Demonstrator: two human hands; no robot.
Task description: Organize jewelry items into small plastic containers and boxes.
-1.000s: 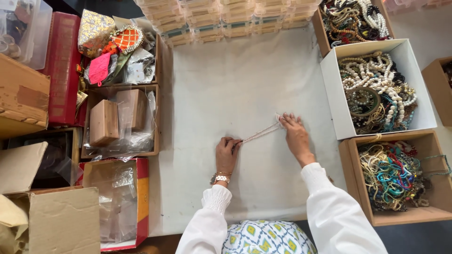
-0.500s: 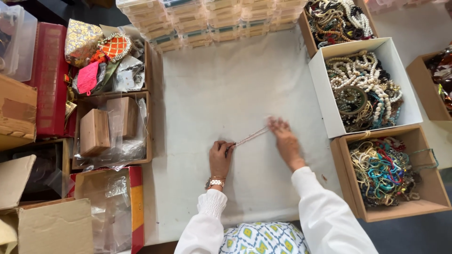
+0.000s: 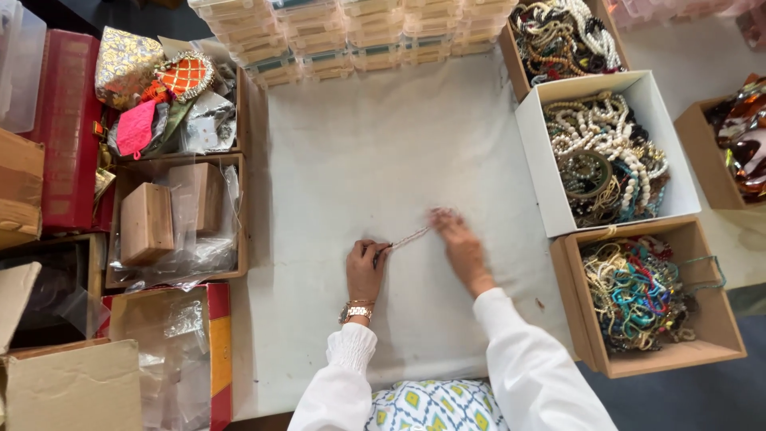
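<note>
Head view: you are stretching a thin beaded strand across the white table.

Your left hand (image 3: pixel 365 270) is pinching one end of the beaded strand (image 3: pixel 408 238) between curled fingers, a watch showing at the wrist, while your right hand (image 3: pixel 457 243) is lying flat at the other end; motion is blurring it, so whether those fingers are gripping the strand or only pressing on it is impossible to tell. The strand is lying low over the table (image 3: pixel 375 144), between both hands, too fine to make out single beads. To your right, a white box (image 3: pixel 533 152) and a cardboard box (image 3: pixel 594 351) are holding tangled necklaces. The clear plastic cases (image 3: pixel 351 36) at the far edge are getting cut off by the frame, and crumpled plastic is hiding much of the wooden tray (image 3: pixel 241 215) on your left.
</note>
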